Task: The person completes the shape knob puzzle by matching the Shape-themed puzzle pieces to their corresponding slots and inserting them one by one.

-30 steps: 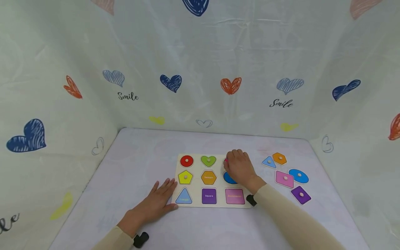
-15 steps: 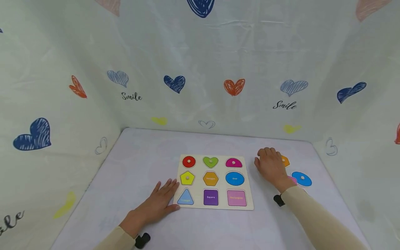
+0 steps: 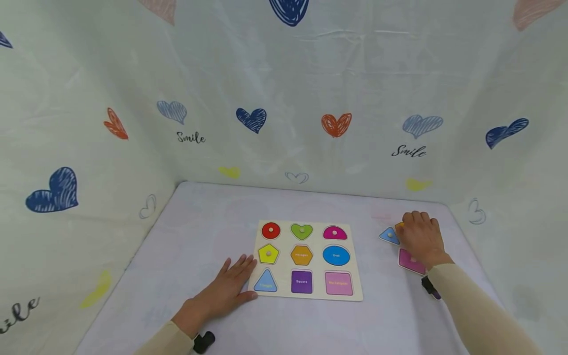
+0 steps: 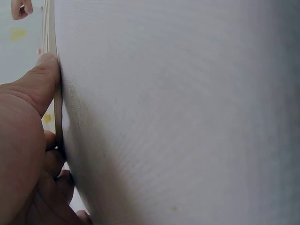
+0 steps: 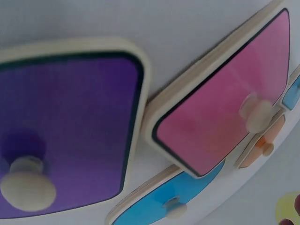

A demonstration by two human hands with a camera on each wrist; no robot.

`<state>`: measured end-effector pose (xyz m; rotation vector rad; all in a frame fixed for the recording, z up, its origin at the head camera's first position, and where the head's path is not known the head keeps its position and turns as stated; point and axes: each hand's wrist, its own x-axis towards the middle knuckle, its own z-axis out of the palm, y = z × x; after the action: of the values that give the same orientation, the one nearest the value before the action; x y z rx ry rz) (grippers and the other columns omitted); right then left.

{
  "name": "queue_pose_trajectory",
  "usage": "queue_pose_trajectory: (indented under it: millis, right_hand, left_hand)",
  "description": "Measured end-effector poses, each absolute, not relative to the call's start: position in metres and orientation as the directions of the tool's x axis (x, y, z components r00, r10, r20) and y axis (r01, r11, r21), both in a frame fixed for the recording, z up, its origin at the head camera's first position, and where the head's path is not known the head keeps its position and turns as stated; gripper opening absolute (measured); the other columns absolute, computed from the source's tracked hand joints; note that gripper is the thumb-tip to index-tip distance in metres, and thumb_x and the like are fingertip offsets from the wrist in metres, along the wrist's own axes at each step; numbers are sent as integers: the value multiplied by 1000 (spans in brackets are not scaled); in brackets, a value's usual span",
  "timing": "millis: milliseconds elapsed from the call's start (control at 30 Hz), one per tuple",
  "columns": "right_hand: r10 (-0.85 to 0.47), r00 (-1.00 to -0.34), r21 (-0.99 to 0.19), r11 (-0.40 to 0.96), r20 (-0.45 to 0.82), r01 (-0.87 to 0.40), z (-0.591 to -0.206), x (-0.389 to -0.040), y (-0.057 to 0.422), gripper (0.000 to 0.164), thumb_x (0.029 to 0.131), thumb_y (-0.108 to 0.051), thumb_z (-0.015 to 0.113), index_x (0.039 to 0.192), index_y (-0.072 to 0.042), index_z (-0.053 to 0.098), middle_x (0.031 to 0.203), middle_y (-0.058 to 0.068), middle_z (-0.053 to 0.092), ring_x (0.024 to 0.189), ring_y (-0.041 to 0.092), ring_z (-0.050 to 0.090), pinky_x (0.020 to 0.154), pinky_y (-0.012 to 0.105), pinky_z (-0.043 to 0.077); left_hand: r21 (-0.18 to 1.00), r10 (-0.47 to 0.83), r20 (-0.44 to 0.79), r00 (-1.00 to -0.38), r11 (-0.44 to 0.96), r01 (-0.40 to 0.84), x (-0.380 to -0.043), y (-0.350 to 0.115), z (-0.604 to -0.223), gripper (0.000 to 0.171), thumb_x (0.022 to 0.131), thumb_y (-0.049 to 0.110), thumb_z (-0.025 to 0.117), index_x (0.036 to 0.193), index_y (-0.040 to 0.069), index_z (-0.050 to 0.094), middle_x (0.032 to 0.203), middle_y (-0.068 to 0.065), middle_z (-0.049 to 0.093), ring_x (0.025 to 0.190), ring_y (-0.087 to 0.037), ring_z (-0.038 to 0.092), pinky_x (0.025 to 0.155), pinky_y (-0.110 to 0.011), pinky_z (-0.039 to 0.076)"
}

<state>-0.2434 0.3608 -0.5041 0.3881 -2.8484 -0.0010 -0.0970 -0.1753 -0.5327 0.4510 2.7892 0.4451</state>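
My left hand (image 3: 226,288) lies flat with fingers spread at the left edge of a wooden shape puzzle board (image 3: 284,282); its thumb shows along the board's edge in the left wrist view. Over the loose knobbed pieces on the right hovers my right hand (image 3: 421,236), fingers bent loosely. It covers most of the orange hexagon (image 5: 273,136) and the blue oval (image 5: 154,204) in the head view. Near it lie a blue triangle (image 3: 389,235), a pink rectangle (image 3: 408,260) and a purple square (image 5: 70,112). Its fingertips, at the right wrist view's lower right corner, appear apart from the pieces.
Knobbed pieces sit in the board: a red circle (image 3: 270,230), a green heart (image 3: 301,231), a magenta semicircle (image 3: 335,233) and a yellow pentagon (image 3: 268,254). Printed shapes mark its other places. A curtain (image 3: 284,74) with hearts surrounds the white table (image 3: 213,217).
My right hand has left the magenta semicircle in the board's upper right corner and moved right to above the loose pieces. The left hand stays at the board's edge.
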Motion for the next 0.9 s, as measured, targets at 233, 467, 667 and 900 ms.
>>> queue_pose_trajectory:
  millis: [233,467,667,900]
  right_hand:
    - [-257,-950,34,966,177,-255,-508,-248,378,23,98,-16,66,98,1,51,88,13,51,88,37,47,71,47,40]
    - [-249,-962,22,968,112,-248,-511,-251,382,24,99,-17,65,103,4,53,91,15,53,89,37,47,72,48,41]
    - [-247,-964,16,969,97,-247,-514,-252,382,29,99,-18,67,110,6,53,98,19,56,94,40,50,76,52,43]
    - [-233,-970,31,972,74,-231,-517,-252,382,30,100,-17,66,112,8,53,100,21,58,96,41,50,78,56,46]
  left_hand:
    - [342,336,-231,-913,906,247,-97,-174,-534,90,98,55,68,168,14,29,175,-2,27,165,-26,17,134,-56,7]
    - [351,334,-229,-914,904,243,-97,-174,-533,90,98,54,69,168,14,29,175,-2,28,165,-26,16,133,-57,6]
    - [344,330,-231,-915,907,241,-96,-174,-534,91,97,56,69,168,15,29,175,-1,27,165,-25,16,133,-57,6]
    - [329,344,-214,-914,907,264,-97,-175,-537,91,98,56,68,168,15,29,175,-2,29,165,-25,17,133,-57,8]
